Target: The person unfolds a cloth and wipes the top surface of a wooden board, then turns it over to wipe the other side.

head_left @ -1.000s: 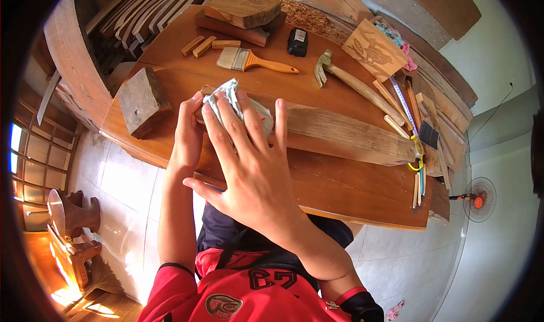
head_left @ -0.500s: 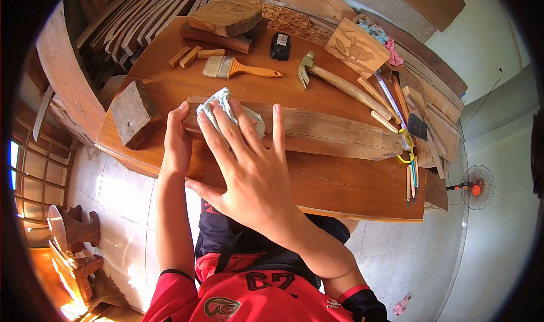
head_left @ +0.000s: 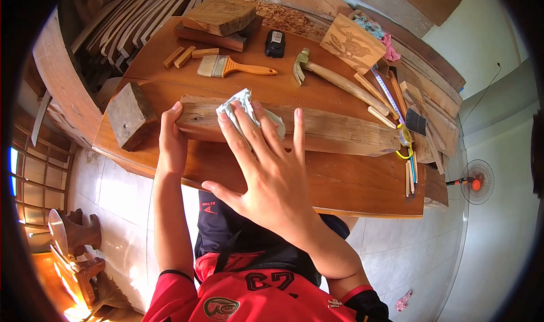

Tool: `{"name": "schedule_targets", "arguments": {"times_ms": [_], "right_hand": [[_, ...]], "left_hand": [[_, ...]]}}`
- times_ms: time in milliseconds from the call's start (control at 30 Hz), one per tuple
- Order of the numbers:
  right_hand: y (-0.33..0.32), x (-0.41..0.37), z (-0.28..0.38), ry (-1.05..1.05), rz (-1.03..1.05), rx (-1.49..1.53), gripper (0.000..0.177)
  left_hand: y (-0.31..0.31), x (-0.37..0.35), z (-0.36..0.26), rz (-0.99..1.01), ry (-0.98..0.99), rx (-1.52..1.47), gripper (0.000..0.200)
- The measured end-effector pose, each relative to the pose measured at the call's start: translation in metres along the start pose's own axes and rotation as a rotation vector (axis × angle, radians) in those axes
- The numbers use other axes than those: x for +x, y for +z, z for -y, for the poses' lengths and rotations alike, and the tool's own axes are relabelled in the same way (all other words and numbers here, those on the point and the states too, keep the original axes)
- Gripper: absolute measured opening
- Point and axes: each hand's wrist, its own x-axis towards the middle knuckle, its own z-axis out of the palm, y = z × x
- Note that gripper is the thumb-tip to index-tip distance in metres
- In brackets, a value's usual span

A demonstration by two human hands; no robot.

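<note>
A long squared wooden beam lies across the near part of the table. My left hand grips its left end, the fingertips at the top edge and part of the fingers hidden. Over the beam's left half, my right hand is open, fingers spread and laid flat on a crumpled pale cloth. The cloth is pressed against the wood and partly covered by the fingers. Its thumb stretches out to the left, above the near table edge.
On the brown table are a wooden block, a paintbrush, a claw hammer, a black object and small wood sticks. Pencils and a tape measure lie at the right.
My right hand and the cloth under it have slid rightward along the beam. The left hand stays at the beam's end, while the whole view has shifted slightly.
</note>
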Motion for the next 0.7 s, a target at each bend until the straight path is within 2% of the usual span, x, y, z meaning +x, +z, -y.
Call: {"name": "schedule_targets", "arguments": {"times_ms": [267,400,700], "right_hand": [[-0.007,-0.009,-0.01,0.021,-0.018,-0.035,0.1],[-0.012,-0.012,-0.013,0.031,0.031,-0.057,0.102],[-0.017,-0.017,-0.019,0.052,-0.012,-0.069,0.099]], "left_hand": [[0.007,-0.003,-0.003,-0.075,0.02,0.04,0.057],[0.004,-0.001,-0.001,-0.066,0.031,0.041,0.056],[0.004,-0.002,-0.002,-0.066,0.018,0.029,0.06]]}}
